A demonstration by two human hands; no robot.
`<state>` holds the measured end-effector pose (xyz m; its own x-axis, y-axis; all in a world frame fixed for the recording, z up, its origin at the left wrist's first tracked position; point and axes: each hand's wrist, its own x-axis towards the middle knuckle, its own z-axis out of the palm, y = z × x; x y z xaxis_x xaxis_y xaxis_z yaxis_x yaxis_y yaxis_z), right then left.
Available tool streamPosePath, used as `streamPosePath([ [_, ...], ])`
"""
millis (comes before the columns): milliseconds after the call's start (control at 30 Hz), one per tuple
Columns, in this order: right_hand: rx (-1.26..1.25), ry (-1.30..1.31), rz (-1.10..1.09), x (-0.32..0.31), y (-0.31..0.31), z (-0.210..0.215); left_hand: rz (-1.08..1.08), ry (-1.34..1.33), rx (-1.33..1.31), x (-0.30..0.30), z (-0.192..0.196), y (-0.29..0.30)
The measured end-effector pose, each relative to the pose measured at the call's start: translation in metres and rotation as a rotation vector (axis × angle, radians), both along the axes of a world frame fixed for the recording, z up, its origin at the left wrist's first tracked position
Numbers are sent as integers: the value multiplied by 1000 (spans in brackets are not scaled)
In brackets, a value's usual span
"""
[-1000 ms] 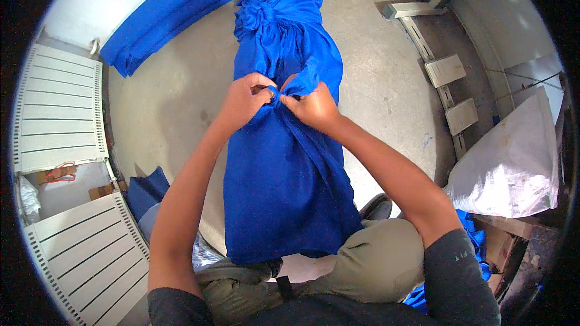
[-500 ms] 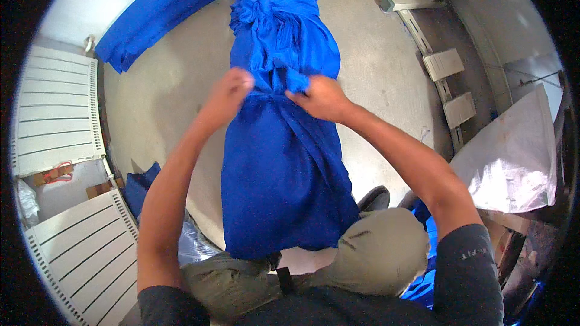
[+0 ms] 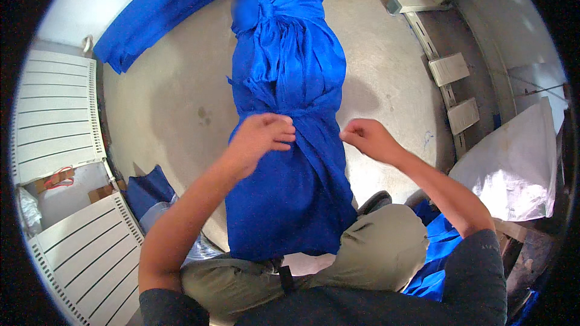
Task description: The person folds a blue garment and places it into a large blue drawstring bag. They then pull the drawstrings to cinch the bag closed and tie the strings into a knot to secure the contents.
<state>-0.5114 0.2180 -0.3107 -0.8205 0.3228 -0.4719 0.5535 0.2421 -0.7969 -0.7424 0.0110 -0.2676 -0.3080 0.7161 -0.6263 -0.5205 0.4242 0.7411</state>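
A long bundle of blue cloth (image 3: 284, 193) lies lengthwise before me, its near end between my knees. A twisted blue cloth band (image 3: 314, 108) cinches its middle. Farther up, a cloth knot (image 3: 266, 9) gathers the folds. Over the bundle, just on my side of the band, my left hand (image 3: 260, 136) is open with fingers spread and slightly bent; nothing shows in it. At the bundle's right edge, my right hand (image 3: 371, 139) has curled fingers, thumb against forefinger. Whether it pinches anything is too small to tell.
Another long roll of blue cloth (image 3: 175, 12) curves along the far left. White slatted panels (image 3: 57, 115) stand on the left. To the right are a metal frame (image 3: 417, 5) and a plastic-wrapped sheet (image 3: 513, 163). More blue cloth (image 3: 435, 247) lies beside my right leg.
Both hands have moved nearer to me, away from the tied middle. The blue cloth end by my right hand has been let go. My left hand has opened.
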Motion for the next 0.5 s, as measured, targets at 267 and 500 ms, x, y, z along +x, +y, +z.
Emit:
streamPosePath([
  [267, 20, 332, 35, 115, -72, 252, 241, -104, -367, 24, -20, 39],
  [500, 317, 247, 42, 177, -95, 278, 765, -659, -609, -4, -56, 101],
])
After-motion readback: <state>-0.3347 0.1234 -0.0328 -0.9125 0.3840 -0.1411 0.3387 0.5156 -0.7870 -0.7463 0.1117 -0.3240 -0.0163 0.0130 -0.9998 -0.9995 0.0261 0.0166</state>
